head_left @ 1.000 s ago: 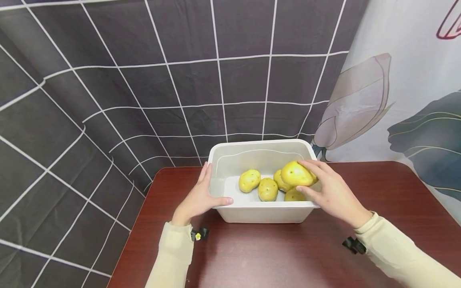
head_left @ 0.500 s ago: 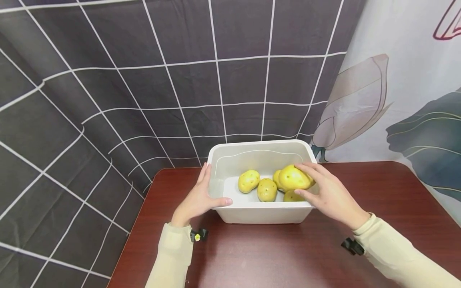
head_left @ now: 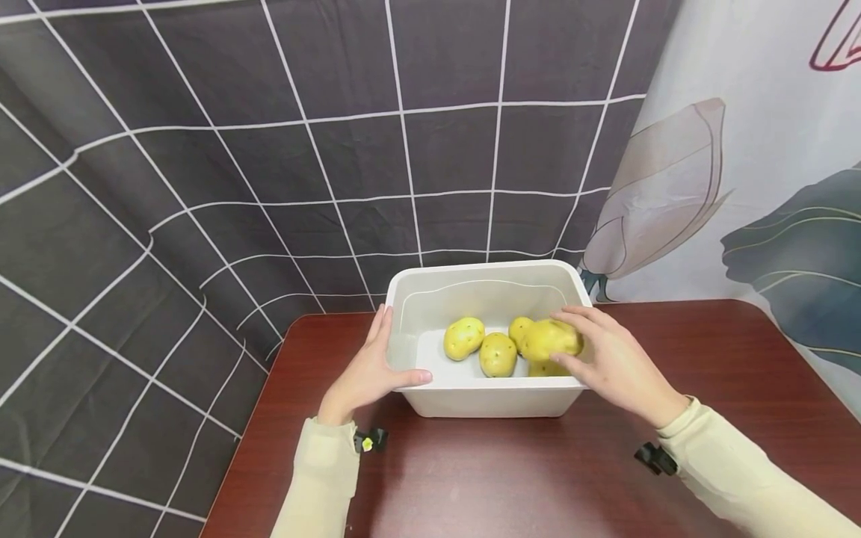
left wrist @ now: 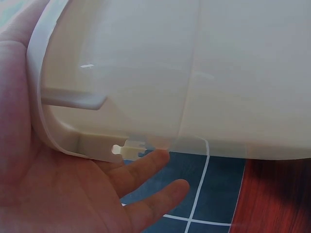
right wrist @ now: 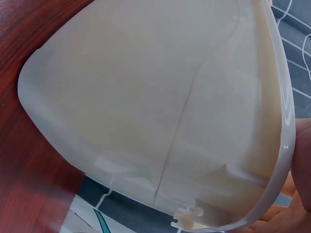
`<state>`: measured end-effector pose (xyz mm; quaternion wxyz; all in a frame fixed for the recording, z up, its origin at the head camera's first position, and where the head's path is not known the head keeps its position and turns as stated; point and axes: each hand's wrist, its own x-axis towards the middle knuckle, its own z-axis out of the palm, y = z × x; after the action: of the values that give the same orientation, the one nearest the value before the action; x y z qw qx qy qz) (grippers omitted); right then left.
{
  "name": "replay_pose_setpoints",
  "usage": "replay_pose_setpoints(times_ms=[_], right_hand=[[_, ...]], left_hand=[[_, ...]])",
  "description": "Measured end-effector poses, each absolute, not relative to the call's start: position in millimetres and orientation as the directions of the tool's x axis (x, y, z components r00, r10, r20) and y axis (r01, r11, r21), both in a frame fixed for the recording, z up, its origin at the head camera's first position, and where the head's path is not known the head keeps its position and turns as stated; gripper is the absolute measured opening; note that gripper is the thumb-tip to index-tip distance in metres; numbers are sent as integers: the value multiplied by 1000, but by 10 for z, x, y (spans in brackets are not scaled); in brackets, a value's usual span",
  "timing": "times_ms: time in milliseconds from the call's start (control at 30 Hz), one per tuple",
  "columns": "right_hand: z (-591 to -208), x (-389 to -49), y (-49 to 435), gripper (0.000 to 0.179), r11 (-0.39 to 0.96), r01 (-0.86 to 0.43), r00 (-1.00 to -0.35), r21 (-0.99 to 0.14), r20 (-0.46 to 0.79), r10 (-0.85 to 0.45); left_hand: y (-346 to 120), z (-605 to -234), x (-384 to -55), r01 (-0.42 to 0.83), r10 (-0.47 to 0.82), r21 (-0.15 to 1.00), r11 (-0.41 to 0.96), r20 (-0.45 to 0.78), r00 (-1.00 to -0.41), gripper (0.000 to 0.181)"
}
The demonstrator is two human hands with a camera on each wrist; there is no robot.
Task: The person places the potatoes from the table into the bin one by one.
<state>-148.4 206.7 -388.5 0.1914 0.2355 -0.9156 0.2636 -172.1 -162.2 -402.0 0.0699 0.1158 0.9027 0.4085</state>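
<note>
A white plastic tub (head_left: pixel 491 400) sits on the table. My left hand (head_left: pixel 368 372) holds its left end, thumb along the front rim and fingers against the end wall. In the left wrist view these fingers (left wrist: pixel 141 170) reach out below the rim. Inside the tub, at the right end, my right hand (head_left: pixel 615 355) holds a yellow potato (head_left: pixel 550 340) between thumb and fingers, low over other potatoes. One potato (head_left: pixel 464 338) lies to the left, another (head_left: pixel 498 355) in the middle, and others are partly hidden beneath the held one. The right wrist view mostly shows the tub's outer wall (right wrist: pixel 121 97).
The reddish-brown wooden table (head_left: pixel 464 478) extends in front of the tub and to both sides. Behind it hangs a dark cloth (head_left: pixel 323 164) with a white grid. A pale cloth (head_left: pixel 773 134) with a leaf print hangs at the right.
My right hand has moved down and slightly left with the potato, bringing it deeper into the tub over the others. The left hand keeps its place on the tub.
</note>
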Motion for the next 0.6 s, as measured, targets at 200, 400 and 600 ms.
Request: replay_pose_setpoints(times_ms=[200, 400, 600], right_hand=[[-3885, -1482, 2059, 53, 749, -530, -812, -397, 492, -313], [-3879, -1482, 2057, 48, 747, -528, -812, -405, 499, -304], [-3851, -1468, 2102, 48, 747, -531, -801, -400, 526, -287]], left_hand=[[-1644, -4013, -1716, 156, 270, 751, 642, -31, -962, 131], [-1668, -4015, -1727, 174, 279, 749, 639, -15, -960, 129], [-1685, -4014, -1730, 182, 280, 758, 626, -1, -960, 126]])
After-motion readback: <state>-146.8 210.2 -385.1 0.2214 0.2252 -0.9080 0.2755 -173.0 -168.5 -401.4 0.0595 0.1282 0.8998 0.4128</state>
